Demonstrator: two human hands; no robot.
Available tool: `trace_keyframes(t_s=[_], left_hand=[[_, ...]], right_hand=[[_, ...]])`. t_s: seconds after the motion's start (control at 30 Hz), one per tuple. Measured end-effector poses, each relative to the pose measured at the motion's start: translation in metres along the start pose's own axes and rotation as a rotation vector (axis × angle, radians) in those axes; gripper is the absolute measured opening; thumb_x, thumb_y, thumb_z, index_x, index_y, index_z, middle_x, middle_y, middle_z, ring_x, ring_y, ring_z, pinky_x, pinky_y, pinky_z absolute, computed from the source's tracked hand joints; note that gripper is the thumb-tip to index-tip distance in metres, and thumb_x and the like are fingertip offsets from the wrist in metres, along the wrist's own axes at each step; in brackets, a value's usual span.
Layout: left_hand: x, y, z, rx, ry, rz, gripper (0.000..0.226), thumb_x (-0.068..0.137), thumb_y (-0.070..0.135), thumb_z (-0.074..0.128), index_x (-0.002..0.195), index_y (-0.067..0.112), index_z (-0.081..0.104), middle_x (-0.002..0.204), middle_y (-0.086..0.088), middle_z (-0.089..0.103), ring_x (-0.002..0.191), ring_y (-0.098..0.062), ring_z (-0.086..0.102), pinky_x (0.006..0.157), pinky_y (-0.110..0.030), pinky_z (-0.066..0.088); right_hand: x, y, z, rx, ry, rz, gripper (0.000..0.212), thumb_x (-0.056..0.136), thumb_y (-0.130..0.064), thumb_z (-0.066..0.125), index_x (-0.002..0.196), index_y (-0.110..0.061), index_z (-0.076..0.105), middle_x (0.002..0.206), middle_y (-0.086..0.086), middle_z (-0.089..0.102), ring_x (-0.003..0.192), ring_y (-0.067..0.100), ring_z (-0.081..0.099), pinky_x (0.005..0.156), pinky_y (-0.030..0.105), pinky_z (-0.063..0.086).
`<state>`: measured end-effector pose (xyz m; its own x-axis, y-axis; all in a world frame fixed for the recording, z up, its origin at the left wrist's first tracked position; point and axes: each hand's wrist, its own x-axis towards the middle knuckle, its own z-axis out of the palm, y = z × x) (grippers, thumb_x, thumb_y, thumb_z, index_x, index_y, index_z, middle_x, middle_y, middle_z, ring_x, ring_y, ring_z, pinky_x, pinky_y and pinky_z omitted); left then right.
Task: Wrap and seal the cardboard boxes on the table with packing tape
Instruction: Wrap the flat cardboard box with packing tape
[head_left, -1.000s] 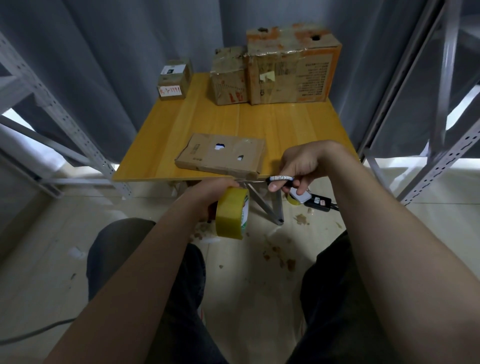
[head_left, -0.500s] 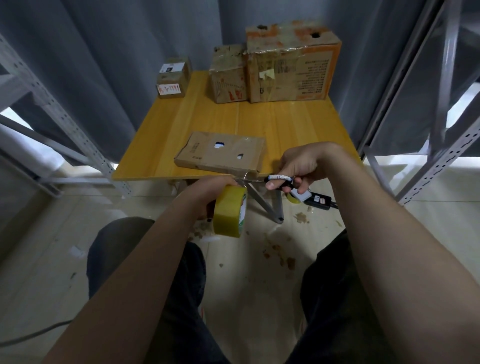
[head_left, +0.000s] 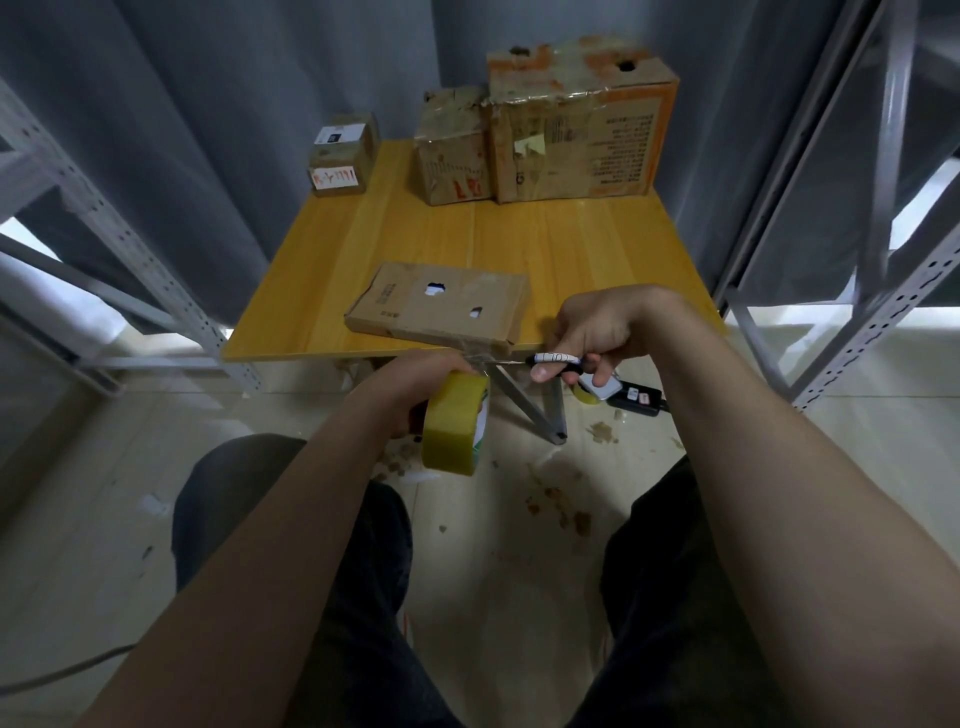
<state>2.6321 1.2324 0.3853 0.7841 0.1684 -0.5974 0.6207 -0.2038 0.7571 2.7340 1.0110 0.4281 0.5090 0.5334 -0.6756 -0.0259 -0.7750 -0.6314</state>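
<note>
Just below the middle of the frame, the left hand (head_left: 410, 382) is curled round a yellow roll of tape (head_left: 453, 423), which it holds on edge below the near rim of the table (head_left: 571, 249). To its right, the right hand (head_left: 597, 330) grips the black handles of a pair of scissors (head_left: 553, 359), which carry a white label. The blades point left toward the top of the roll, where a shiny strip of tape (head_left: 470, 352) reaches up to the flat box (head_left: 436, 306). Whether the blades are parted is too fine to tell.

The flat box lies at the near edge of the yellow table top, with two small holes in its upper face. Along the far edge, in the upper middle of the frame, stand a small box (head_left: 343, 156), a medium box (head_left: 453, 148) and a large box (head_left: 576, 122); the last two touch. Under the right hand a black and white gadget (head_left: 631, 397) lies on the floor beside a table leg (head_left: 530, 408). Grey metal racks (head_left: 130, 249) flank the table on both sides, with a grey curtain (head_left: 234, 104) behind.
</note>
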Motion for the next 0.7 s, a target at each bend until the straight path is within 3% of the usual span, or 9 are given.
trace_keyframes(t_s=[0.17, 0.27, 0.37, 0.43, 0.5, 0.57, 0.7], left_hand=[[0.001, 0.0, -0.011, 0.204, -0.011, -0.026, 0.02, 0.087, 0.029, 0.081, 0.1, 0.014, 0.076, 0.082, -0.009, 0.077, 0.068, -0.025, 0.075, 0.058, -0.033, 0.059], [0.003, -0.004, -0.017, 0.273, 0.003, -0.052, 0.027, 0.087, 0.034, 0.082, 0.102, 0.014, 0.073, 0.094, -0.012, 0.074, 0.079, -0.028, 0.073, 0.062, -0.033, 0.06], [0.005, -0.006, -0.017, 0.252, -0.007, -0.051, 0.029, 0.087, 0.036, 0.081, 0.105, 0.015, 0.074, 0.102, -0.014, 0.074, 0.09, -0.032, 0.074, 0.079, -0.042, 0.061], [0.005, -0.007, -0.014, 0.241, -0.008, -0.046, 0.03, 0.086, 0.035, 0.081, 0.106, 0.014, 0.076, 0.102, -0.015, 0.075, 0.087, -0.031, 0.075, 0.079, -0.045, 0.062], [0.006, -0.008, -0.011, 0.226, -0.001, -0.041, 0.026, 0.085, 0.035, 0.082, 0.1, 0.015, 0.076, 0.094, -0.013, 0.076, 0.076, -0.026, 0.076, 0.07, -0.041, 0.063], [0.004, -0.009, -0.01, 0.234, 0.001, -0.048, 0.03, 0.081, 0.037, 0.085, 0.097, 0.015, 0.074, 0.094, -0.013, 0.075, 0.077, -0.027, 0.075, 0.071, -0.042, 0.064], [-0.002, -0.01, -0.01, 0.284, 0.019, -0.051, 0.071, 0.056, 0.048, 0.087, 0.115, 0.015, 0.066, 0.112, -0.016, 0.069, 0.098, -0.035, 0.072, 0.089, -0.054, 0.061]], right_hand=[[-0.002, 0.004, -0.009, 0.008, 0.054, -0.003, 0.049, 0.08, -0.031, 0.087, 0.112, 0.004, 0.074, 0.069, 0.007, 0.061, 0.046, 0.007, 0.047, 0.048, 0.019, 0.051], [-0.005, 0.002, -0.012, 0.025, 0.003, 0.035, 0.043, 0.071, -0.035, 0.089, 0.097, -0.002, 0.079, 0.07, 0.006, 0.063, 0.047, 0.007, 0.049, 0.052, 0.021, 0.054], [-0.005, -0.002, -0.006, 0.017, -0.081, 0.094, 0.023, 0.066, -0.034, 0.089, 0.071, -0.012, 0.083, 0.071, 0.008, 0.065, 0.05, 0.009, 0.056, 0.056, 0.023, 0.058], [-0.004, -0.005, -0.001, 0.006, -0.113, 0.12, 0.023, 0.065, -0.032, 0.09, 0.073, -0.011, 0.084, 0.073, 0.009, 0.066, 0.052, 0.012, 0.058, 0.059, 0.026, 0.06], [-0.002, -0.006, 0.0, -0.017, -0.12, 0.135, 0.038, 0.064, -0.034, 0.09, 0.086, -0.005, 0.08, 0.077, 0.01, 0.065, 0.055, 0.014, 0.059, 0.061, 0.029, 0.062], [-0.002, -0.008, 0.001, -0.037, -0.115, 0.142, 0.047, 0.064, -0.037, 0.091, 0.092, -0.002, 0.075, 0.079, 0.009, 0.064, 0.057, 0.015, 0.06, 0.064, 0.032, 0.063], [-0.005, -0.011, 0.003, -0.07, -0.106, 0.154, 0.048, 0.063, -0.041, 0.092, 0.084, -0.003, 0.072, 0.069, 0.004, 0.061, 0.056, 0.016, 0.059, 0.065, 0.034, 0.062]])
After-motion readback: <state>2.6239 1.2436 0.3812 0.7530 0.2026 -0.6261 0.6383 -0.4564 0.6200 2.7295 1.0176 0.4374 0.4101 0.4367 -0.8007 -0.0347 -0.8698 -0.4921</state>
